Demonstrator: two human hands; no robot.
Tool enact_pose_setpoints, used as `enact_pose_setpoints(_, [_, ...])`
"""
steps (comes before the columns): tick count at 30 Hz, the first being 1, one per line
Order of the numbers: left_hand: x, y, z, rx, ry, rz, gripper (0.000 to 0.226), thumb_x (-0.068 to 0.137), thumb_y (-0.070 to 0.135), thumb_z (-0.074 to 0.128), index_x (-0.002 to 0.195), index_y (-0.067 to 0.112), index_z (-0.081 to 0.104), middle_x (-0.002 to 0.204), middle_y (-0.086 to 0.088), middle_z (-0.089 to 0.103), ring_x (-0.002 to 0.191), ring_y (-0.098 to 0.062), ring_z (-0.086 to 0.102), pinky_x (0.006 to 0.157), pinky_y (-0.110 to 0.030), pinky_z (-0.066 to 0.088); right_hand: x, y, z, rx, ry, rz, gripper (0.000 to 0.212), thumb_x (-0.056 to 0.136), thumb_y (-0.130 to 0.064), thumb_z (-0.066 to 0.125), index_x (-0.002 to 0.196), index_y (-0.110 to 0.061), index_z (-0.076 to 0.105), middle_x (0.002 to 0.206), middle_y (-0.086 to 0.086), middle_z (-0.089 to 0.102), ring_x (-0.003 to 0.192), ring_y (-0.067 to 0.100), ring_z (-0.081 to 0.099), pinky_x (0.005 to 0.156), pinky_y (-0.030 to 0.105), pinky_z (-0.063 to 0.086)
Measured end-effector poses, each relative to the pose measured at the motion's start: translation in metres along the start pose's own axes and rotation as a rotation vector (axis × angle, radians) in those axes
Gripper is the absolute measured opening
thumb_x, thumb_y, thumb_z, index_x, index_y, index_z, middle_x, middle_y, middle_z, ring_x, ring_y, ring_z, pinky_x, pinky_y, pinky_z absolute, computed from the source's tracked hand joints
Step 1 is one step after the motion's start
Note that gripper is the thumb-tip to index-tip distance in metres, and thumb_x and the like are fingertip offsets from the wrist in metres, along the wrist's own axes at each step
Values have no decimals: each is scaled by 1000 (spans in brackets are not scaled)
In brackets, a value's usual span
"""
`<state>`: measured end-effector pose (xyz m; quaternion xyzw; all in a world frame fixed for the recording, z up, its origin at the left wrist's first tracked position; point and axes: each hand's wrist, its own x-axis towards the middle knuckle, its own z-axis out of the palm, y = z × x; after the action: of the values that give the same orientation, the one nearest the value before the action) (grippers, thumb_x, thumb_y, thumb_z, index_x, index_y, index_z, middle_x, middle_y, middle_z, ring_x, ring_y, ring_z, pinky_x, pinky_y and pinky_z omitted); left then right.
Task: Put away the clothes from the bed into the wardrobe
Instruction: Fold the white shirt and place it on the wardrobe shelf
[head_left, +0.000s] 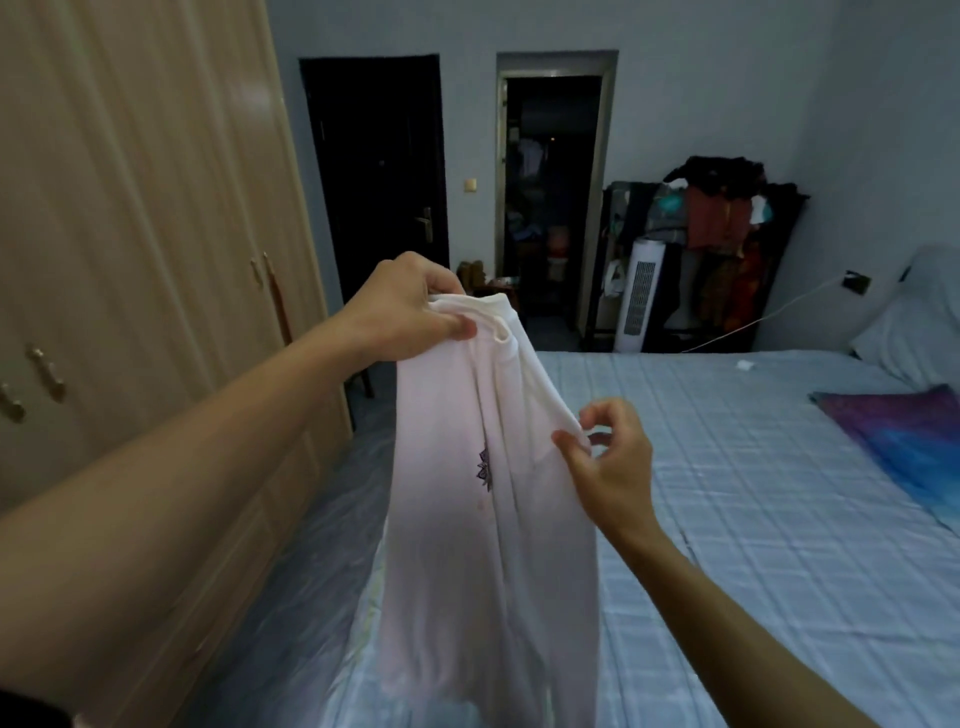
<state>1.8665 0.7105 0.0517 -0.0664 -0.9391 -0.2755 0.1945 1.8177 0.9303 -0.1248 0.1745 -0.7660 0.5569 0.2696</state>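
Note:
A white shirt (467, 519) with a small dark print hangs in the air over the near left edge of the bed (753, 493). My left hand (410, 309) grips its top edge near the collar. My right hand (608, 462) pinches the shirt's right edge lower down, between thumb and fingers. The beige wardrobe (130, 234) stands to the left, its doors closed. A purple and blue cloth (904, 441) lies on the right side of the bed.
A narrow floor strip runs between wardrobe and bed. Past the bed's far end stand a dark closed door (379, 171), an open doorway (550, 197), a white tower fan (636, 296) and a clothes rack (722, 244). A pillow (914, 327) is at the right.

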Motion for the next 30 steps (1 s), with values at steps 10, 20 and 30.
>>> enact_pose_setpoints(10, [10, 12, 24, 43, -30, -27, 14, 80, 26, 79, 93, 23, 75, 94, 7, 68, 92, -7, 60, 70, -24, 45, -27, 14, 9, -62, -244, -76, 18, 79, -30, 78, 96, -26, 74, 116, -7, 53, 110, 9, 52, 91, 21, 45])
enact_pose_setpoints(20, [1, 3, 28, 35, -4, -35, 13, 81, 27, 79, 92, 23, 74, 94, 7, 68, 92, -7, 61, 67, -19, 42, -26, 23, 24, -154, -265, 23, 7, 81, -15, 76, 83, -13, 69, 89, 2, 58, 75, 2, 53, 69, 2, 36])
enact_pose_setpoints(30, [0, -2, 43, -38, 20, -50, 12, 80, 27, 79, 89, 21, 75, 88, 7, 70, 86, -6, 64, 65, -19, 45, -4, 30, -51, -166, -106, 21, 12, 92, -11, 63, 82, -16, 60, 78, -2, 65, 69, 6, 66, 57, 8, 44])
